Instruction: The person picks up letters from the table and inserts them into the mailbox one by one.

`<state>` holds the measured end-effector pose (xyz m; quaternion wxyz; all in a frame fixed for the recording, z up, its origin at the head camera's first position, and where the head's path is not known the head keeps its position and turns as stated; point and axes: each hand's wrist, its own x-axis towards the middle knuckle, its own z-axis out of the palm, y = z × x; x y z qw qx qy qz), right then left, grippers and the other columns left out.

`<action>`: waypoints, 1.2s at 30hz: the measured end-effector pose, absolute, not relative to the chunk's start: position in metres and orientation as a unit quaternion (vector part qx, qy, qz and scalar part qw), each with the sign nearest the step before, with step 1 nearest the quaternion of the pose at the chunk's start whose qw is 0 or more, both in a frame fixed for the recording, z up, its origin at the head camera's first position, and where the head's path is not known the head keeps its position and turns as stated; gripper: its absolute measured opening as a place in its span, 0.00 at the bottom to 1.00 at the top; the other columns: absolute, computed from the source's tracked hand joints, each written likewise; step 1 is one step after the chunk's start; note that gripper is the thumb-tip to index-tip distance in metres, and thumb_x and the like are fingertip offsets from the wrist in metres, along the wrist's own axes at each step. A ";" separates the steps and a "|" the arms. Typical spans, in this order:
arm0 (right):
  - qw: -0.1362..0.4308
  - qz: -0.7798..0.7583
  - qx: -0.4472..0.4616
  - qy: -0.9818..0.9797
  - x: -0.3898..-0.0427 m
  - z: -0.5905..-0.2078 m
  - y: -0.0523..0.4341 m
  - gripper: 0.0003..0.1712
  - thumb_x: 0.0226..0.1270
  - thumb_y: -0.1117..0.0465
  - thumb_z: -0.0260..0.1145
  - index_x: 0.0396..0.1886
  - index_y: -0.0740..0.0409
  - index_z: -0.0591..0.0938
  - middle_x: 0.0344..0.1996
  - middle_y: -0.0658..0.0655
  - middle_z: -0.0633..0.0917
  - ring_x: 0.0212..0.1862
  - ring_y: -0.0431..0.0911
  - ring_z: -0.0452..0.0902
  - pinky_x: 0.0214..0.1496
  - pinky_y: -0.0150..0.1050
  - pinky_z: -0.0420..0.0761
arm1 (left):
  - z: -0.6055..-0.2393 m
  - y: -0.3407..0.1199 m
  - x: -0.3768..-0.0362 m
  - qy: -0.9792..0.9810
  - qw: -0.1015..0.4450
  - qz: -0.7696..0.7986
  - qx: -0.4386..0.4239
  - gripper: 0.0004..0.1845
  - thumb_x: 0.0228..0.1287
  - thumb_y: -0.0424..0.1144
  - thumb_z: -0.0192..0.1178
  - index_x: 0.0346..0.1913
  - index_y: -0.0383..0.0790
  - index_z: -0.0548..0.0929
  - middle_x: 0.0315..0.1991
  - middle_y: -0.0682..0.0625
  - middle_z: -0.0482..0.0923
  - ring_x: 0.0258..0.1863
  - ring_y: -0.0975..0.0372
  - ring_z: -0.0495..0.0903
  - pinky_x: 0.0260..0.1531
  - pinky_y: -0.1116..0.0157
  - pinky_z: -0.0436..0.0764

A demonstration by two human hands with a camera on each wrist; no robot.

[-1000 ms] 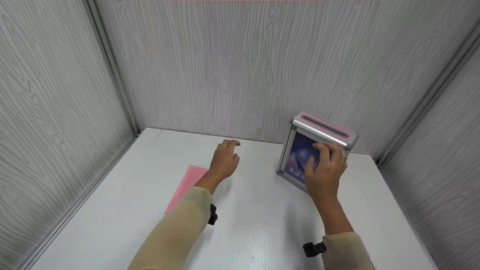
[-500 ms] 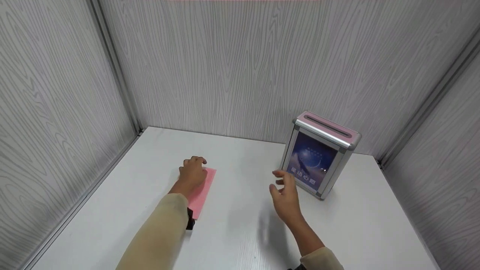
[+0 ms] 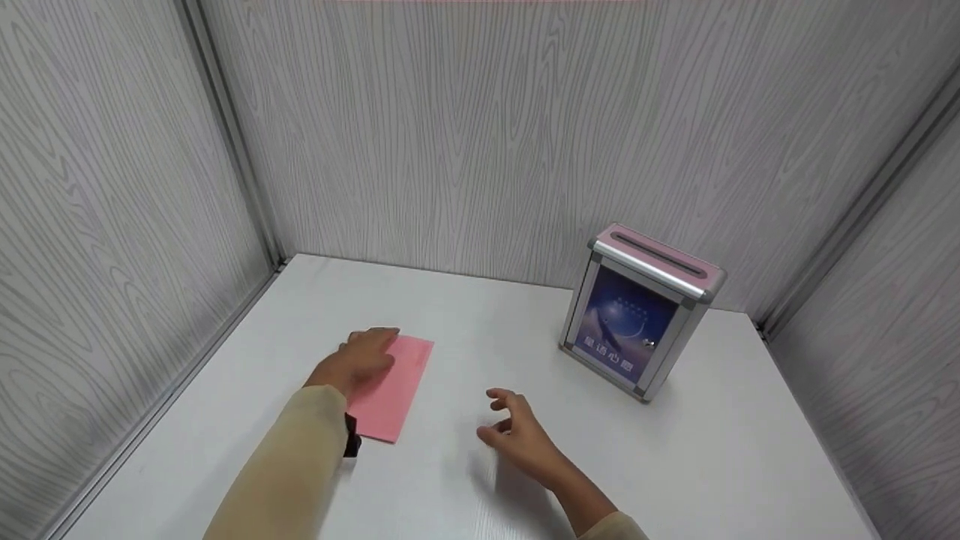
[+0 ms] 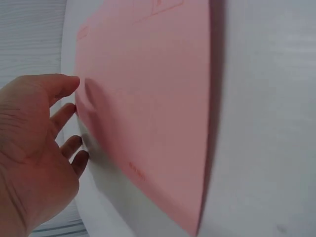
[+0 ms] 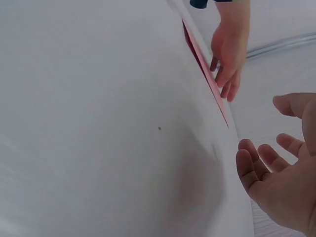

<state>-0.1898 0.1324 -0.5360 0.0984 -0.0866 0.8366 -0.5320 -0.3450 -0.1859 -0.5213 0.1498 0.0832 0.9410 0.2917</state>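
A flat pink envelope (image 3: 394,390) lies on the white table (image 3: 712,450) at the left. My left hand (image 3: 371,346) rests on its far left corner with fingers nearly straight. In the left wrist view the left hand (image 4: 69,118) touches the left edge of the envelope (image 4: 148,98), and no grip shows. My right hand (image 3: 499,416) hovers just above the table's middle, fingers loosely spread, holding nothing. A silver-framed box (image 3: 641,311) with a pink slotted top and a blue picture on its front stands at the back right, apart from both hands.
Grey wood-grain walls (image 3: 465,135) close in the table on the left, back and right. The box stands close to the back wall. In the right wrist view the right hand (image 5: 276,168) is over bare table, with the left hand (image 5: 228,54) and the envelope's edge (image 5: 207,79) beyond.
My right hand has left the box and drawn back towards the table's middle. My left hand moved back from mid-table onto the envelope, which has shifted slightly right.
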 end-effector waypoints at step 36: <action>0.130 -0.350 -0.121 0.920 -0.202 -0.568 0.100 0.40 0.72 0.53 0.77 0.80 0.56 0.74 0.47 0.48 0.75 0.50 0.41 0.71 0.58 0.41 0.79 | -0.532 -0.162 -0.333 0.964 0.081 0.236 0.091 0.43 0.61 0.61 0.78 0.68 0.37 0.75 0.75 0.35 0.67 0.68 0.43 0.66 0.69 0.40 0.74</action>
